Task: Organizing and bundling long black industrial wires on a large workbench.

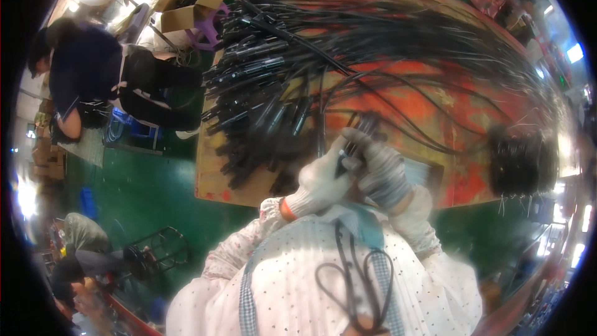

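Note:
Both my hands are gloved and come together over the near edge of the table, closed around a small bunch of black cables (368, 126). My left hand (322, 180), in a pale glove, grips them from the left. My right hand (382, 174), in a greyer glove, wraps them from the right. The bunch is blurred, and its lower part is hidden by my fingers. Just beyond and to the left lies a big pile of black cables (261, 62), their thick tubular ends pointing left.
The table (460, 180) has worn red and yellowish paint. A tied black cable bundle (523, 163) stands at its right end. A cardboard box (189, 6) sits on a purple stool (208, 28) beyond the left corner. A person (87, 68) sits at the left.

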Demonstrator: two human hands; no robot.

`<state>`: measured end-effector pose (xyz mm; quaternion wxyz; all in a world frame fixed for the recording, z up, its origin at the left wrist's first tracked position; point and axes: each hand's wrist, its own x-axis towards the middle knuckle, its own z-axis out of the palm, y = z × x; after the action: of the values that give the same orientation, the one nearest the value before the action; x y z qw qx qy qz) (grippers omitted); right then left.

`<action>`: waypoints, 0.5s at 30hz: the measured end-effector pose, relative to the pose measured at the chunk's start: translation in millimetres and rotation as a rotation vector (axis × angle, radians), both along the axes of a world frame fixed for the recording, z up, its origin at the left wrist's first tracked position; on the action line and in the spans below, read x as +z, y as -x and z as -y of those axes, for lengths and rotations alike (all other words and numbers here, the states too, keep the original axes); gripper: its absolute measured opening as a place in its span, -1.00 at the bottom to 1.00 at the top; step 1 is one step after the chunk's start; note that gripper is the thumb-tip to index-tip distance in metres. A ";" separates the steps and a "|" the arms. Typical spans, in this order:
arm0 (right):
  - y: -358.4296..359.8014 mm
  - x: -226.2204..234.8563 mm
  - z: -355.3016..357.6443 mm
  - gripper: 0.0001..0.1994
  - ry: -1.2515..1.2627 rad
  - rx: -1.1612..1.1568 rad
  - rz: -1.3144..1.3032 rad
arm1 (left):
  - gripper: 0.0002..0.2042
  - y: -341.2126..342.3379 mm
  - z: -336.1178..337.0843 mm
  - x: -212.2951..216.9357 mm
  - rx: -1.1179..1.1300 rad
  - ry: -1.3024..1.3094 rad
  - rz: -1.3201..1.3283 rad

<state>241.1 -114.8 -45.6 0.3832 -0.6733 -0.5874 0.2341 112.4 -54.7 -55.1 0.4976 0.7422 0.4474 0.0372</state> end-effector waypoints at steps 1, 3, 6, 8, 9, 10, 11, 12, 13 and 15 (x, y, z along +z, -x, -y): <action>2.1 0.9 -1.3 -0.56 -0.048 0.012 0.127 | -0.39 3.8 1.1 -2.9 0.003 -0.004 0.002; 2.7 3.3 -1.4 -0.51 -0.093 0.051 0.316 | -0.33 9.2 4.3 -13.9 -0.061 -0.198 0.117; -4.8 -10.1 4.4 -0.40 -0.236 0.112 0.411 | -0.50 5.1 13.8 -29.7 -0.063 -0.360 0.109; -4.0 -4.0 -5.0 -0.52 -0.127 0.082 0.401 | -0.34 3.9 9.5 -35.3 -0.032 -0.225 0.021; -8.0 -0.9 -2.0 -0.60 -0.184 0.019 0.497 | -0.36 -1.3 8.7 -39.7 -0.018 -0.243 -0.006; -13.1 5.1 1.3 -0.66 -0.111 0.053 0.427 | -0.39 -6.5 10.4 -33.4 -0.001 -0.265 -0.032; 0.0 -1.4 -4.2 -0.72 -0.138 0.037 0.259 | -0.40 3.9 13.8 -16.9 0.093 -0.198 0.008; 5.7 -8.3 -6.8 -0.78 -0.147 -0.001 0.102 | -0.41 4.7 15.0 -10.9 0.155 -0.113 0.062; 7.6 -11.9 -4.4 -0.78 -0.171 -0.026 0.115 | -0.41 5.6 13.6 -15.9 0.130 -0.136 0.077; 9.7 -11.0 0.1 -0.90 -0.229 0.017 -0.149 | -0.40 3.0 6.8 -27.2 0.119 -0.095 0.214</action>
<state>231.4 -115.0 -56.6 0.4982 -0.6007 -0.5859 0.2180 109.3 -61.5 -82.3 0.5036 0.7288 0.4329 0.1669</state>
